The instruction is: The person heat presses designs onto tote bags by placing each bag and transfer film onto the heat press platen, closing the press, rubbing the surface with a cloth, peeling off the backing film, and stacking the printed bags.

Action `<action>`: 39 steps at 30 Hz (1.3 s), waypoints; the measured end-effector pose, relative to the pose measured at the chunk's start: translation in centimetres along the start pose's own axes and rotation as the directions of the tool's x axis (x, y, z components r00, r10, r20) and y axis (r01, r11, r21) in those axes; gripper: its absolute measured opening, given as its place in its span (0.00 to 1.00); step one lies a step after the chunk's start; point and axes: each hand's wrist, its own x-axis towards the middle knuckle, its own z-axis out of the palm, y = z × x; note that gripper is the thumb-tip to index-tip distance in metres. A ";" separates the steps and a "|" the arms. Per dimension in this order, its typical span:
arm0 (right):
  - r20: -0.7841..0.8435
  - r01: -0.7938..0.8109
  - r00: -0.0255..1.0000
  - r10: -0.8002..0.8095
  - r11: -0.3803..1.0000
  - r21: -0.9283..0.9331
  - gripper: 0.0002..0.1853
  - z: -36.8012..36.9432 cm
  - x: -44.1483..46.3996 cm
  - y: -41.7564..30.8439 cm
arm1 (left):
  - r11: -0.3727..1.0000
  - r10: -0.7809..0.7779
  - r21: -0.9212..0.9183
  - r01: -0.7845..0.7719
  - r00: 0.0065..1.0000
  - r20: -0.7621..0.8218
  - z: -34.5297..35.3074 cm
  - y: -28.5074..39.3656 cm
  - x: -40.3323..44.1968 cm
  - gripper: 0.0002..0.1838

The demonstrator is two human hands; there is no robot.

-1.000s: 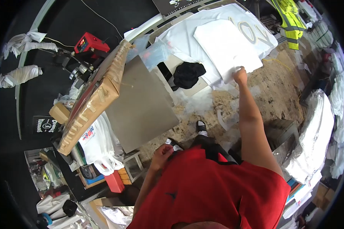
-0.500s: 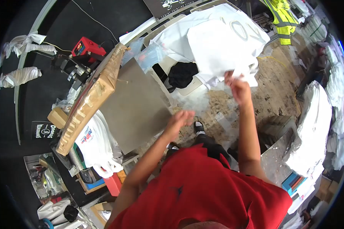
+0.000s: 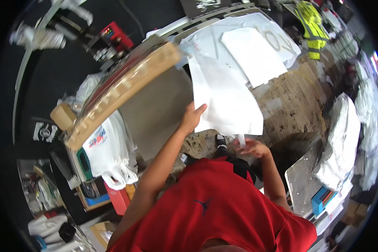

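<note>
A white tote bag (image 3: 224, 103) hangs spread out in front of me, one short handle dangling at its lower edge. My left hand (image 3: 191, 119) grips its left side, thumb lying over the fabric. At the lower edge, the fingers of my right hand (image 3: 253, 148) close around the handle, slightly blurred. Another white bag (image 3: 256, 54) lies flat on the covered table behind. Left of my left hand is the grey-brown flat plate (image 3: 155, 113) of a heat press, under its raised, tape-wrapped upper part (image 3: 126, 92).
White bags with a red and blue print (image 3: 107, 147) are stacked at the left, below the press. A red control box (image 3: 116, 35) sits behind it. To the right are a wrapped white bundle (image 3: 338, 143), a small table (image 3: 300, 180) and a yellow safety vest (image 3: 311, 27).
My hands were apart and empty-looking; now both hold a white bag drawn toward me from the pile. My right hand has come down and nearer my body. The view has shifted slightly.
</note>
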 end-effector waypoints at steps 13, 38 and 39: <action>-0.327 -0.318 0.933 0.149 0.765 -0.560 0.30 9.5 12.9 -2.9 | 0.955 -0.159 0.105 0.278 0.778 -0.608 -18.1 -8.6 -18.6 0.23; -0.310 -0.224 0.827 -0.469 0.231 -0.947 0.17 11.3 23.1 -3.3 | 0.869 -0.089 0.214 0.445 0.567 -0.819 -21.7 -11.0 -21.4 0.15; -0.341 -0.248 0.826 -0.449 0.254 -0.935 0.17 11.1 23.4 -3.4 | 0.891 -0.098 0.180 0.418 0.562 -0.821 -21.9 -11.4 -21.3 0.15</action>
